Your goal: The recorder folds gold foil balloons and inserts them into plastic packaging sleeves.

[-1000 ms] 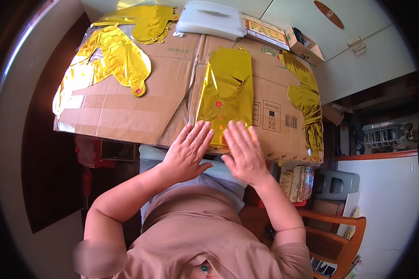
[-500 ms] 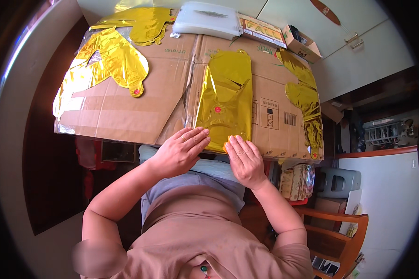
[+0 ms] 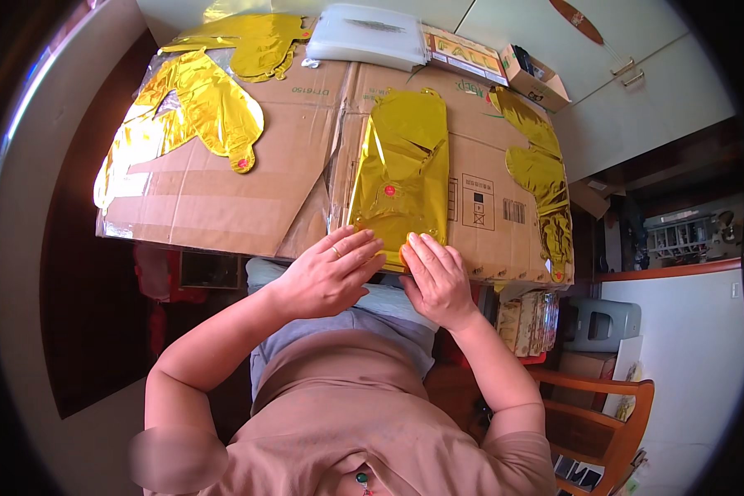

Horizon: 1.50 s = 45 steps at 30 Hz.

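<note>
Two hands pressed flat on the near end of a gold foil balloon (image 3: 401, 178) lying on cardboard (image 3: 215, 198) — left hand (image 3: 329, 277) and right hand (image 3: 438, 277), fingers together, gripping nothing. Flattening seemed partly done — upper part remained creased.

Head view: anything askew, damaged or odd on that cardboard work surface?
Nothing spilled. The flattened cardboard box has a slanting open flap seam, so the surface is uneven. The gold foil balloon under both hands is creased; the left hand and right hand press its near edge. Another foil balloon trails off the right edge.
</note>
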Each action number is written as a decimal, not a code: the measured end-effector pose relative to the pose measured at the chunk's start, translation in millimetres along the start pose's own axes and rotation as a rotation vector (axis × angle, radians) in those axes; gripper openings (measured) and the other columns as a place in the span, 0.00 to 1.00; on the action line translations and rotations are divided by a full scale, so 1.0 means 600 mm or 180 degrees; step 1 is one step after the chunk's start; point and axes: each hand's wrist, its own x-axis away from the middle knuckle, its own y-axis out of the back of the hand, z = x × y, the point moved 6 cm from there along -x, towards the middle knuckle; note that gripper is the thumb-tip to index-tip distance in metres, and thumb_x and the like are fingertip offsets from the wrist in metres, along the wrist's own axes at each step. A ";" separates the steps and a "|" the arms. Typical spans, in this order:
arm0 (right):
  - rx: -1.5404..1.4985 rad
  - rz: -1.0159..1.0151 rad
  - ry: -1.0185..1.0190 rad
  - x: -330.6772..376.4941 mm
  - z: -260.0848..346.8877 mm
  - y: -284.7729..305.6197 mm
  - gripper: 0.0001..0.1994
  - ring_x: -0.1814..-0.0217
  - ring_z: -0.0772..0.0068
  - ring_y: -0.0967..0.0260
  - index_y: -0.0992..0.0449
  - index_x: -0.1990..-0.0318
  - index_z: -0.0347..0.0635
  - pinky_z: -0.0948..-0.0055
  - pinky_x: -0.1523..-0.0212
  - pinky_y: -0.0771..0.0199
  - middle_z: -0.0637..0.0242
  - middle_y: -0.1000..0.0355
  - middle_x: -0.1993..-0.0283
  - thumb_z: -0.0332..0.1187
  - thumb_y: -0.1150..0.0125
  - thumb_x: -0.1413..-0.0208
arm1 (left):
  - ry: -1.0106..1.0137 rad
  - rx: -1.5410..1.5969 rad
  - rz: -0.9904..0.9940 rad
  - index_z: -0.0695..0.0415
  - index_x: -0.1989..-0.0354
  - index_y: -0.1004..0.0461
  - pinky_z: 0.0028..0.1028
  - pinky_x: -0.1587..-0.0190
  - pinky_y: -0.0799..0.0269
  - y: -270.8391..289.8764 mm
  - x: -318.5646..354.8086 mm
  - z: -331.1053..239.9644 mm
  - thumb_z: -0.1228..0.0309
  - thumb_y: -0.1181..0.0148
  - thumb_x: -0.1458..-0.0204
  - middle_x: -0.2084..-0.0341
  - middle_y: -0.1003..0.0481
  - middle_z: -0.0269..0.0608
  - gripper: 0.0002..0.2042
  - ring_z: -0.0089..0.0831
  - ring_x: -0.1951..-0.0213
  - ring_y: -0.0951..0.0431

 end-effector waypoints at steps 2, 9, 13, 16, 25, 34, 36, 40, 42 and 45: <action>-0.0059 0.0030 0.0004 0.000 -0.001 0.001 0.29 0.34 0.55 0.33 0.26 0.40 0.37 0.56 0.38 0.35 0.54 0.30 0.35 0.35 0.30 0.51 | 0.0030 0.0086 0.0028 0.60 0.44 0.26 0.45 0.33 0.37 -0.011 0.002 0.013 0.69 0.32 0.55 0.42 0.28 0.47 0.26 0.44 0.37 0.30; -0.0634 -0.0118 -0.0012 0.007 -0.036 0.030 0.32 0.34 0.53 0.33 0.30 0.39 0.40 0.57 0.37 0.34 0.53 0.32 0.34 0.34 0.28 0.54 | -0.0023 0.0247 0.0046 0.57 0.42 0.26 0.43 0.37 0.33 -0.013 0.006 0.031 0.70 0.31 0.56 0.43 0.27 0.43 0.28 0.43 0.40 0.27; -0.0382 -0.0139 -0.0091 0.024 -0.060 0.053 0.30 0.37 0.52 0.32 0.30 0.43 0.41 0.54 0.36 0.33 0.54 0.31 0.40 0.30 0.31 0.58 | 0.0077 0.0370 0.0068 0.56 0.41 0.26 0.43 0.37 0.33 -0.011 0.004 0.034 0.71 0.31 0.57 0.43 0.26 0.42 0.29 0.41 0.41 0.27; -0.0488 -0.0392 -0.0586 0.037 -0.075 0.072 0.27 0.46 0.51 0.29 0.29 0.46 0.40 0.53 0.41 0.31 0.56 0.27 0.49 0.26 0.34 0.58 | 0.0160 0.0434 0.0078 0.56 0.41 0.26 0.43 0.37 0.33 -0.010 0.002 0.034 0.71 0.31 0.57 0.43 0.26 0.42 0.29 0.41 0.41 0.27; -0.3482 -0.0259 -0.3540 0.063 -0.122 0.025 0.29 0.54 0.72 0.28 0.40 0.36 0.35 0.71 0.57 0.21 0.55 0.31 0.49 0.29 0.34 0.42 | 0.0171 0.0382 0.0083 0.56 0.43 0.25 0.42 0.38 0.33 -0.008 -0.006 0.032 0.70 0.30 0.59 0.46 0.26 0.41 0.29 0.40 0.43 0.26; -0.4102 0.1074 -0.4247 0.026 -0.127 0.016 0.25 0.68 0.78 0.27 0.33 0.41 0.35 0.77 0.70 0.27 0.57 0.24 0.58 0.40 0.35 0.40 | 0.0217 0.0428 0.0068 0.56 0.44 0.25 0.41 0.40 0.33 -0.009 -0.008 0.032 0.70 0.30 0.60 0.46 0.25 0.40 0.29 0.40 0.44 0.26; -0.4238 0.1297 -0.4246 0.028 -0.129 0.004 0.20 0.75 0.81 0.29 0.28 0.48 0.36 0.80 0.76 0.32 0.59 0.22 0.64 0.42 0.35 0.40 | 0.0207 0.0428 0.0052 0.55 0.44 0.25 0.41 0.40 0.33 -0.010 -0.006 0.034 0.69 0.30 0.60 0.46 0.25 0.39 0.29 0.39 0.44 0.26; -0.4028 0.1676 -0.4162 0.026 -0.122 -0.011 0.15 0.82 0.83 0.33 0.24 0.59 0.39 0.83 0.84 0.39 0.60 0.21 0.70 0.44 0.35 0.39 | 0.0238 0.0488 0.0097 0.55 0.44 0.25 0.41 0.40 0.33 -0.011 -0.006 0.037 0.69 0.30 0.59 0.46 0.25 0.39 0.28 0.39 0.44 0.26; -0.3874 0.1789 -0.4102 0.026 -0.115 -0.016 0.16 0.84 0.84 0.34 0.24 0.61 0.38 0.83 0.84 0.40 0.60 0.20 0.71 0.44 0.34 0.40 | 0.0246 0.0499 0.0106 0.55 0.44 0.25 0.41 0.41 0.33 -0.011 -0.006 0.036 0.70 0.30 0.59 0.46 0.25 0.39 0.28 0.39 0.44 0.26; -0.3950 0.1835 -0.3953 0.026 -0.106 -0.017 0.17 0.83 0.84 0.33 0.24 0.61 0.36 0.84 0.84 0.40 0.59 0.19 0.69 0.44 0.33 0.40 | 0.0280 0.0545 0.0065 0.54 0.44 0.25 0.40 0.41 0.33 -0.012 -0.003 0.039 0.70 0.30 0.58 0.46 0.25 0.39 0.27 0.38 0.44 0.26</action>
